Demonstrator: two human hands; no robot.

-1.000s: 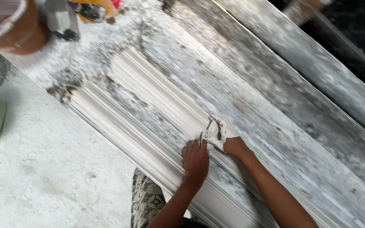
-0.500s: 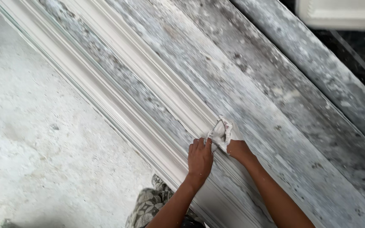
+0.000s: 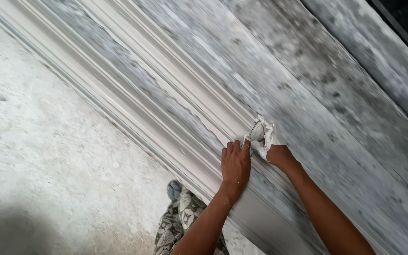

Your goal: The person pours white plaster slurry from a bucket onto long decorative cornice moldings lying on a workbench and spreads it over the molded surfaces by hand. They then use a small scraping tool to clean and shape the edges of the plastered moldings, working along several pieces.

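Observation:
A long white plaster moulding [image 3: 133, 80] with stepped ridges runs diagonally from the upper left to the lower right. My left hand [image 3: 235, 165] lies flat on its ridges, fingers together and pointing up. Just to the right, my right hand [image 3: 276, 152] grips a small plaster-caked tool [image 3: 260, 134] and presses it against the moulding's upper ridge. Wet white plaster covers the tool and my fingers, so its shape is unclear.
A grey, plaster-streaked work surface [image 3: 308, 75] stretches along the right of the moulding. A pale concrete floor [image 3: 38, 160] lies to the left. My patterned trouser leg and foot [image 3: 178, 219] show at the bottom.
The view has shifted along the moulding, so the buckets at the upper left are out of sight. Both hands keep the same grip and have slid along the ridge.

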